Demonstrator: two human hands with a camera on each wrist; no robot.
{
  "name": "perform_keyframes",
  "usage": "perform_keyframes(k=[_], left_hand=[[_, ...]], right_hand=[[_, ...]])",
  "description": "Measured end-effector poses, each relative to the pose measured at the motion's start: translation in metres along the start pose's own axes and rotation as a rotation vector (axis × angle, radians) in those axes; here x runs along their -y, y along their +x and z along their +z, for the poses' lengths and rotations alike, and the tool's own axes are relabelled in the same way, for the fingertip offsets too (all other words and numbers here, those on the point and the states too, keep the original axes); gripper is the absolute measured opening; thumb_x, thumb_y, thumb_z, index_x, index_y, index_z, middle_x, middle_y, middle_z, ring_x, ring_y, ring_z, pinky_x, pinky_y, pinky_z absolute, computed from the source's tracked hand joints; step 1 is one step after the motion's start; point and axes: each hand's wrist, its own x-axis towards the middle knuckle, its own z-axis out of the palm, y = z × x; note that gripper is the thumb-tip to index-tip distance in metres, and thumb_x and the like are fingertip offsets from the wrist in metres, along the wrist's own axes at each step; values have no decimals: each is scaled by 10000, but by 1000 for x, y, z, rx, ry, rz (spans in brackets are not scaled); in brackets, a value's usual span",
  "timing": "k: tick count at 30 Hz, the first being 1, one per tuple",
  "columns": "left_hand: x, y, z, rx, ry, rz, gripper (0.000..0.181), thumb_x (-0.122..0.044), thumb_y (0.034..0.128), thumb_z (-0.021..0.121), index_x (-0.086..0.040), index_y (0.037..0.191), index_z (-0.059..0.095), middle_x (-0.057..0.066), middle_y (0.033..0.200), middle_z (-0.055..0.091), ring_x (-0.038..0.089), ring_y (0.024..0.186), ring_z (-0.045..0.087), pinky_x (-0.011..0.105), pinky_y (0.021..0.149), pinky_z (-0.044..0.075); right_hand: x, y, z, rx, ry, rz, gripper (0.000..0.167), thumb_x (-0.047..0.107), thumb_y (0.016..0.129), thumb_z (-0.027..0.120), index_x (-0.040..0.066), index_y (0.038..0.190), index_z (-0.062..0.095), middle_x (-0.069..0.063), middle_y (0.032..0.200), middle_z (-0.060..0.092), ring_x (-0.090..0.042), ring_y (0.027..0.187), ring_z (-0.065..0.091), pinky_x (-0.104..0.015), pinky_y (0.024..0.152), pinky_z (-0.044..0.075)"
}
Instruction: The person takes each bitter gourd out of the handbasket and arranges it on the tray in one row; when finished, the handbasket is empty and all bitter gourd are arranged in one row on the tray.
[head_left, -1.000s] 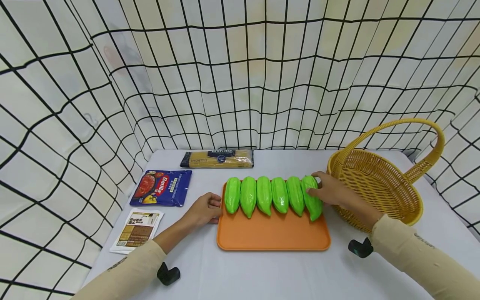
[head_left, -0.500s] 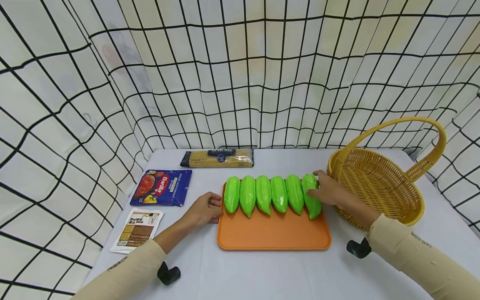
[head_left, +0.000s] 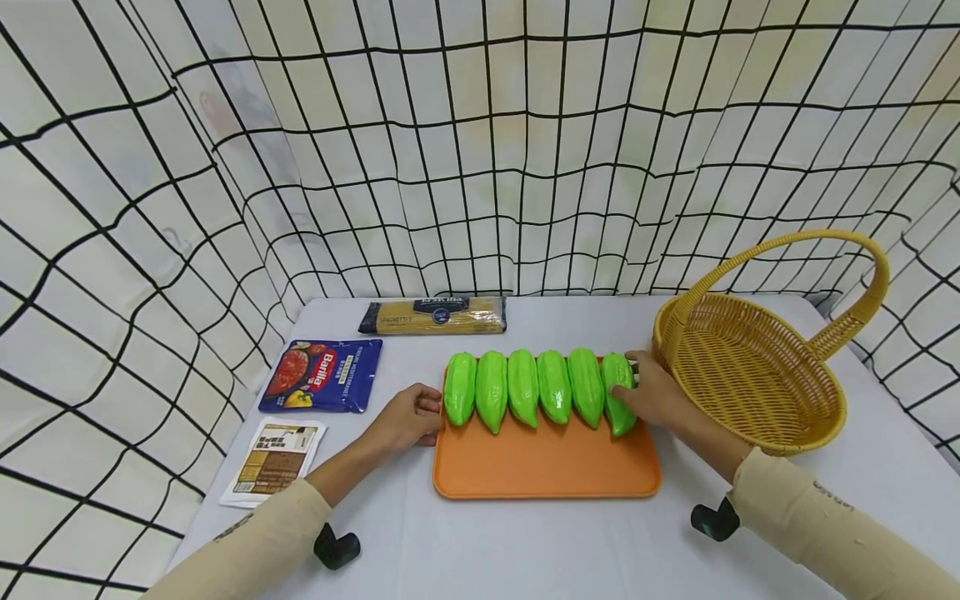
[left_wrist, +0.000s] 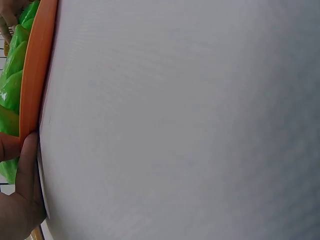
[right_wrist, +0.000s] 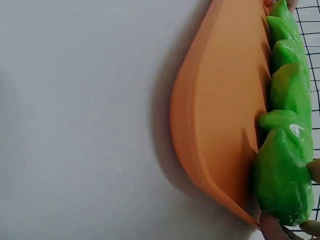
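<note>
Several shiny green oblong pieces of produce with pointed tips lie side by side along the far half of an orange tray (head_left: 547, 467). My right hand (head_left: 656, 392) grips the rightmost green piece (head_left: 618, 408), its thumb on the near side and fingers at the far right. In the right wrist view, fingertips (right_wrist: 272, 227) touch that same green piece (right_wrist: 282, 180). At the tray's left edge, my left hand (head_left: 405, 418) pinches the rim. The left wrist view has one fingertip (left_wrist: 9, 147) inside the rim and another finger outside it.
A yellow wicker basket (head_left: 832, 417) with a tall handle stands right of the tray. Behind lies a spaghetti packet (head_left: 438, 317); at left are a blue Barilla pouch (head_left: 322, 375) and a white-brown packet (head_left: 275, 461). Black netting (head_left: 525, 175) surrounds the white table (head_left: 480, 550).
My right hand has shifted slightly left with the rightmost green piece, which now lies straighter and closer to its neighbour. The left hand stays at the tray's edge.
</note>
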Motion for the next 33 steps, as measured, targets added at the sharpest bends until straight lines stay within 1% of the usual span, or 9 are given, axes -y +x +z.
perform_keyframes(k=[2, 5, 7, 10, 13, 20, 24, 29, 33], left_hand=[[0, 0, 0, 2, 0, 2, 467, -23, 868, 654, 15, 1310, 509, 148, 1157, 571, 192, 933, 622, 304, 714, 631], [0, 0, 1, 0, -6, -2, 469, -22, 860, 658, 13, 1306, 514, 146, 1154, 576, 193, 932, 625, 301, 714, 630], [0, 0, 1, 1, -7, 0, 469, -19, 855, 660, 17, 1300, 515, 148, 1149, 579, 194, 928, 626, 301, 711, 630], [0, -1, 1, 1, -5, 2, 472, -15, 847, 660, 19, 1294, 516, 149, 1143, 579, 193, 924, 627, 302, 709, 630], [0, -1, 1, -1, -5, -2, 476, -16, 843, 660, 11, 1297, 517, 144, 1146, 576, 190, 922, 626, 303, 714, 630], [-1, -1, 0, 2, 1, -5, 485, -27, 849, 658, 11, 1308, 508, 148, 1162, 572, 186, 924, 629, 308, 724, 631], [-1, -1, 0, 0, -1, -10, 485, -25, 850, 657, 11, 1311, 508, 150, 1166, 575, 185, 930, 628, 305, 722, 631], [-2, -2, 0, -3, 2, -10, 485, -26, 850, 660, 10, 1309, 508, 146, 1165, 578, 181, 928, 628, 302, 719, 630], [-2, -1, 0, -2, 1, -10, 487, -23, 846, 662, 10, 1307, 509, 145, 1162, 578, 181, 924, 629, 303, 718, 631]], right_hand=[[-4, 1, 2, -1, 59, 18, 705, 198, 984, 586, -59, 1538, 232, -343, 1504, 359, -486, 1343, 442, -567, 1077, 464], [-7, 0, 5, -11, 141, 26, 700, 195, 986, 583, -42, 1547, 237, -340, 1506, 357, -485, 1346, 439, -564, 1070, 471], [-9, 0, 7, -18, 181, 28, 691, 191, 990, 579, -36, 1549, 243, -337, 1503, 360, -482, 1346, 437, -561, 1065, 474], [-10, 0, 8, -32, 214, 22, 671, 178, 995, 575, -34, 1548, 258, -332, 1496, 374, -475, 1346, 436, -551, 1058, 480], [-9, 1, 9, -39, 219, 22, 657, 177, 995, 578, -32, 1543, 281, -326, 1490, 389, -469, 1342, 442, -540, 1050, 488], [-7, 3, 8, -49, 185, 16, 633, 182, 996, 571, -36, 1532, 315, -317, 1483, 411, -454, 1317, 473, -516, 1016, 512], [-5, 2, 7, -47, 192, 23, 644, 188, 1000, 566, -30, 1542, 294, -315, 1488, 401, -456, 1332, 458, -529, 1034, 500], [-5, 1, 6, -38, 217, 45, 698, 219, 995, 575, -13, 1563, 242, -309, 1503, 371, -461, 1354, 431, -548, 1061, 479], [-5, -1, 6, -36, 211, 50, 742, 252, 984, 599, -9, 1568, 224, -309, 1520, 351, -470, 1362, 423, -559, 1075, 465]])
